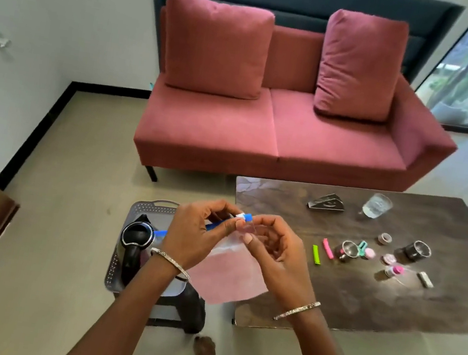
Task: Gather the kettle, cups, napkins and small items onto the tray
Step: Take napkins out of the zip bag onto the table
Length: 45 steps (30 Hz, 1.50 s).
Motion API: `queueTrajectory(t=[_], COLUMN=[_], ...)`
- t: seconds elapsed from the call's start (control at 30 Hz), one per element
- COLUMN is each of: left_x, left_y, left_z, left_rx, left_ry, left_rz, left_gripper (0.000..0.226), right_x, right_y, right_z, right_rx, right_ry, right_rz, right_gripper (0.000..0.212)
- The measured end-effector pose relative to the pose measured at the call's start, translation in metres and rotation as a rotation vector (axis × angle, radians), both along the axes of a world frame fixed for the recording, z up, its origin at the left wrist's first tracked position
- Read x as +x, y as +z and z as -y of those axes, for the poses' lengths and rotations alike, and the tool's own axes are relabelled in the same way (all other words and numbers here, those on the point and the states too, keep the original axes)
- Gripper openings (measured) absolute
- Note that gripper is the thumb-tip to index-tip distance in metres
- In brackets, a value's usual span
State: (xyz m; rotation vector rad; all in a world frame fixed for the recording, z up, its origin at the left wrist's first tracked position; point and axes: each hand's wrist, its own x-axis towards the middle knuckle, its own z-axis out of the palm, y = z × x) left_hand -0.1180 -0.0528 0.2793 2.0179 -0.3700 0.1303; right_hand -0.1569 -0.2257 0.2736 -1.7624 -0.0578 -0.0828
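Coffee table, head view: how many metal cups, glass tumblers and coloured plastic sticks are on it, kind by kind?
Round shiny metal cups: 2
Clear glass tumbler: 1
Short plastic sticks, one lime green, one pink: 2
Total: 5, all on the dark wooden coffee table.

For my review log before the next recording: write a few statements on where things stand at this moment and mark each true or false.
1. The kettle stands on the grey tray. True.
2. The metal cups are already on the tray. False: they stand on the coffee table.
3. The left hand and right hand both pinch the clear bag at its blue zip strip. True.
4. The glass stands next to the kettle. False: it is on the coffee table's far side, away from the tray.
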Motion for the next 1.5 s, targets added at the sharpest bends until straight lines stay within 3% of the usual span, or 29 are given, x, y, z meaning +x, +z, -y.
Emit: queueTrajectory(t=[0.23,0.43,0.63,0.9,1.13,1.23,1.3,1.4,1.5], left_x=[-0.015,-0.019,-0.014,-0.005,0.004,0.011,0.016,0.027,0.04], left_y=[0.03,0.039,0.035,0.025,0.019,0.013,0.008,0.001,-0.008], left_z=[0.046,0.094,0.14,0.193,0.245,0.262,0.271,0.285,0.296], left_rx=[-0.012,-0.022,0.029,0.085,-0.021,-0.189,-0.255,-0.261,-0.254], left_ry=[-0.129,-0.168,-0.067,0.045,0.127,0.134,0.131,0.153,0.195], left_rz=[0.09,0.147,0.196,0.13,0.073,-0.008,-0.045,-0.056,-0.027], left_gripper=[0.014,0.012,0.008,0.008,0.009,0.007,0.008,0.009,0.009], right_x=[-0.026,-0.028,-0.017,0.001,0.018,0.024,0.028,0.034,0.042], right_y=[0.034,0.037,0.035,0.021,0.011,0.012,0.015,0.02,0.014], right_z=[0.04,0.086,0.159,0.281,0.338,0.354,0.358,0.347,0.326], right_rx=[-0.007,-0.075,-0.123,-0.01,0.051,-0.054,-0.235,-0.428,-0.476], right_ry=[-0.196,-0.231,-0.33,-0.37,-0.414,-0.445,-0.448,-0.32,-0.159], right_rz=[0.124,0.168,0.194,0.161,0.155,0.116,0.15,0.284,0.326], right_gripper=[0.009,0.003,0.006,0.015,0.024,0.022,0.029,0.034,0.033])
